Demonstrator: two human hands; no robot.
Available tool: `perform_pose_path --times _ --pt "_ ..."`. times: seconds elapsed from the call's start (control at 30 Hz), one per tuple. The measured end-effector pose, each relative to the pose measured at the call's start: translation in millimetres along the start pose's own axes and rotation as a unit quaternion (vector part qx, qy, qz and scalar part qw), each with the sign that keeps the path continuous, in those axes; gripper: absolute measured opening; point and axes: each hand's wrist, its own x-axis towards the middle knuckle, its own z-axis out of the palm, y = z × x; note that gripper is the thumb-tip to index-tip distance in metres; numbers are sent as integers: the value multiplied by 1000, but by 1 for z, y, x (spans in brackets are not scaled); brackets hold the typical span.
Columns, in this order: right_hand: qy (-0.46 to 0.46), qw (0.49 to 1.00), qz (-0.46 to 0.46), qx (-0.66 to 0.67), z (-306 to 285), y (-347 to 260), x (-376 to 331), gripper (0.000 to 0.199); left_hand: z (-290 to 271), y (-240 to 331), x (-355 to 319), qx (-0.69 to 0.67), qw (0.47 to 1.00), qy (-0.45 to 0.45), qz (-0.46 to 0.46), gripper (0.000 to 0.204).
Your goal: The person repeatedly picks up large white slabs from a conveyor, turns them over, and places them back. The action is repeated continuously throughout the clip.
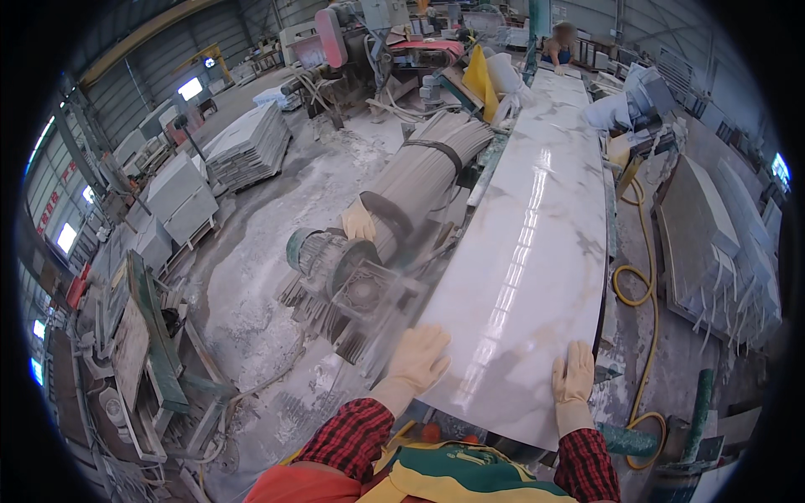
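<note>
A long polished white stone slab (520,268) with faint brownish veins stretches away from me, a line of light reflected down its length. My left hand (417,359), in a cream rubber glove, lies on the slab's near left edge with its fingers stretched out. On the near right edge rests my right hand (574,373), gloved alike, fingers extended and pointing away from me. Neither hand is wrapped round anything. Just beyond my left hand stands a dusty electric motor (323,256) with a clear guard box (369,289).
A strapped bundle of long strips (444,159) lies left of the slab. Another person (557,52) is at its far end. On the right are a yellow hose (650,335) and leaning stone slabs (696,218). Stacked slabs (247,147) and a green metal frame (155,335) stand left.
</note>
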Motion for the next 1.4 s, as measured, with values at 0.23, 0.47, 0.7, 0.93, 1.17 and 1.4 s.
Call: perform_pose_path --times 0.23,0.47,0.7,0.93,1.17,1.4 --pt "-8 1000 10 8 -11 -11 2 55 -4 1 -4 -2 1000 -13 -2 55" --pt "-26 999 26 26 -23 -21 5 55 -4 2 -8 -2 1000 -15 -3 54" --pt "16 1000 -3 11 -12 -14 -7 55 -4 3 -12 4 1000 -7 3 54" --pt "22 1000 -8 6 -11 -14 -11 55 -3 1 -15 1 1000 1 16 53" --pt "21 1000 -5 8 -10 -14 -16 55 -5 2 -21 2 1000 -10 4 55" --pt "23 1000 -2 7 -13 -17 -19 56 -8 6 -24 0 999 -31 -14 58"
